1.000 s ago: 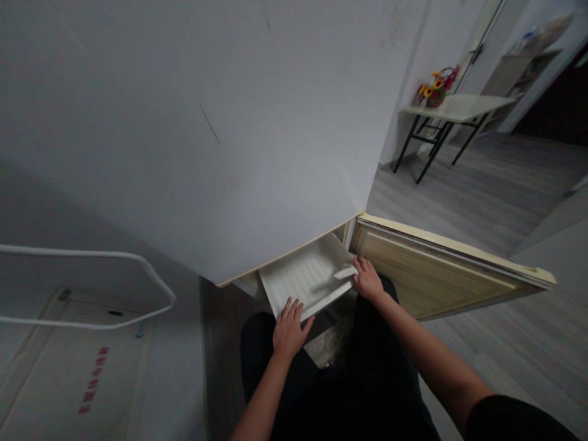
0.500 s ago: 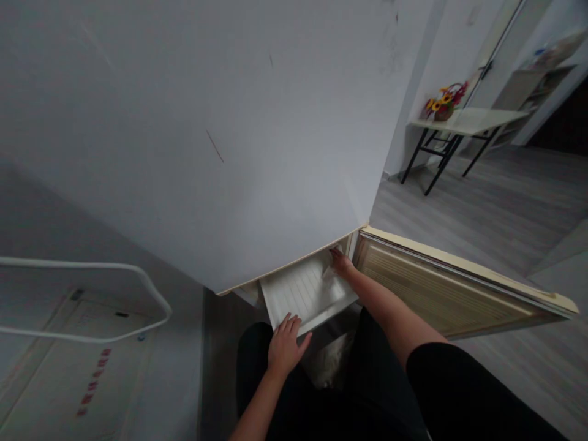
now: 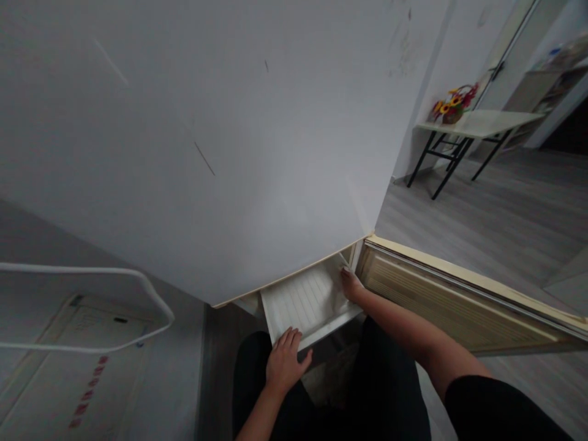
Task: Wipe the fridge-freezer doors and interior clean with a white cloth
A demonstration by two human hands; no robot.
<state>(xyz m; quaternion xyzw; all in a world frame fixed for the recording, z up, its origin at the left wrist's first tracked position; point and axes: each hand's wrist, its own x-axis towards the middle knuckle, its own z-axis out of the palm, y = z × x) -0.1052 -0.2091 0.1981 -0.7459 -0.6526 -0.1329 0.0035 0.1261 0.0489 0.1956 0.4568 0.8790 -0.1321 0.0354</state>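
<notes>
I am crouched at the foot of a white fridge (image 3: 206,153), whose ribbed white drawer (image 3: 303,300) is pulled out at the bottom. My left hand (image 3: 283,361) grips the drawer's front edge, fingers over the rim and thumb spread to the side. My right hand (image 3: 353,285) reaches inside, at the drawer's far right corner. Its fingers are closed on a small white cloth (image 3: 344,270) that is pressed against the drawer wall. My dark trousers fill the space below the drawer.
The lower fridge door (image 3: 459,300) stands open to the right, its cream ribbed inside facing me. A white tube rail (image 3: 138,288) curves over a pale mat at the left. Behind stands a black-legged table (image 3: 478,122) with a flower basket (image 3: 452,104) on grey flooring.
My right hand moved with the cloth from the drawer's front right corner deeper in along its right side. The left hand stayed on the front edge. My view shifted slightly.
</notes>
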